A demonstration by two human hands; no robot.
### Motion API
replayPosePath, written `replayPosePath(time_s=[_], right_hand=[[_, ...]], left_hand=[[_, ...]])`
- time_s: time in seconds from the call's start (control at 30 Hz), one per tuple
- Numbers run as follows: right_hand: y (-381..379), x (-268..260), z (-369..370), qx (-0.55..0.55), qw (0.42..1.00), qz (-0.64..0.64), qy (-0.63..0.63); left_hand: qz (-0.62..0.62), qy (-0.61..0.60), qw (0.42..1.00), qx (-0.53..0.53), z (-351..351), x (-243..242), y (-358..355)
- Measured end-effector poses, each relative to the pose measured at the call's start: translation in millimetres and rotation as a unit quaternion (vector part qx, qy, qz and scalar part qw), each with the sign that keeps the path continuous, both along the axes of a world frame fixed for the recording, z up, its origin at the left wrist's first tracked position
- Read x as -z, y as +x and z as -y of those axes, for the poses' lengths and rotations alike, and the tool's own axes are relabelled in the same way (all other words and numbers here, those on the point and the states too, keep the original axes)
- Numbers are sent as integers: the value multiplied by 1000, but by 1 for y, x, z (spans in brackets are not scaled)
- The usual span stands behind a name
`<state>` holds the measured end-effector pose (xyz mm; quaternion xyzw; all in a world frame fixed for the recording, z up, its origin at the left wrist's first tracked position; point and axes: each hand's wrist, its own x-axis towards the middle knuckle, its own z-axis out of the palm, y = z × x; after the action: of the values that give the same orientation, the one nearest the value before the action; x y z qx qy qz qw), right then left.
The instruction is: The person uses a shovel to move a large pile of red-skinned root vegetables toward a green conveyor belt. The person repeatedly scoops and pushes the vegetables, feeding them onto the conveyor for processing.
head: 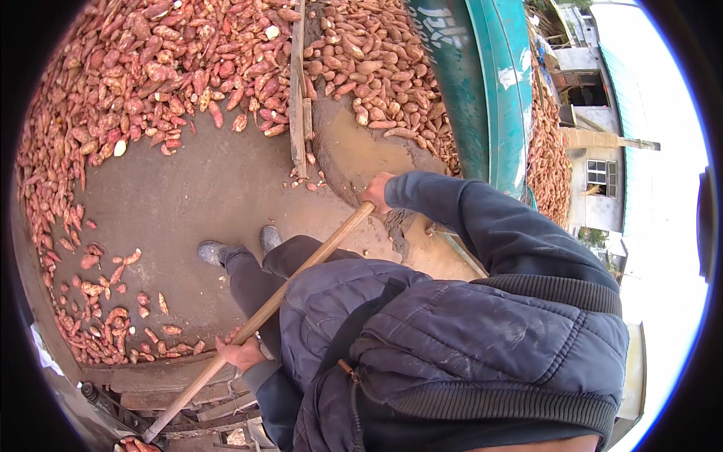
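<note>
My right hand point(378, 192) is closed around the upper end of a long wooden tool handle point(305, 264). Lower on the same shaft, my left hand point(243, 351) supports and grips it. The handle slants down to the lower left, where its end point(151, 434) meets several sweet potatoes point(135, 444) at the picture's rim. The tool's head is mostly hidden there, so its kind is not clear. My boots point(211, 252) stand on the wet, muddy floor point(186, 186). A large heap of reddish sweet potatoes point(164, 68) lies beyond them.
An upright-edged wooden board point(298, 90) divides the heap from a second pile point(378, 62). Beside that lie a muddy puddle point(361, 141) and a teal metal wall point(491, 85). Loose sweet potatoes point(116, 316) lie at left, near wooden planks point(169, 378). Buildings point(590, 147) stand at right.
</note>
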<state>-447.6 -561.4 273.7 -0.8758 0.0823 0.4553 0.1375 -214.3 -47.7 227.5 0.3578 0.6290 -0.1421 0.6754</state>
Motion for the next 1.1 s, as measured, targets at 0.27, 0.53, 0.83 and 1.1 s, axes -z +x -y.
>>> replayPosePath(time_s=[0.27,0.53,0.83,1.1], right_hand=[[106,27,-36,-113,990,71,44],[180,16,-43,-176,975,127,55],[174,54,-57,-137,983,113,42],[86,54,-110,-65,993,-41,93]], left_hand=[[4,79,990,-114,-80,-13,-17],[53,37,983,-173,-92,-20,-20],[18,64,981,-180,-97,-48,-13],[27,104,991,-75,-115,-73,22]])
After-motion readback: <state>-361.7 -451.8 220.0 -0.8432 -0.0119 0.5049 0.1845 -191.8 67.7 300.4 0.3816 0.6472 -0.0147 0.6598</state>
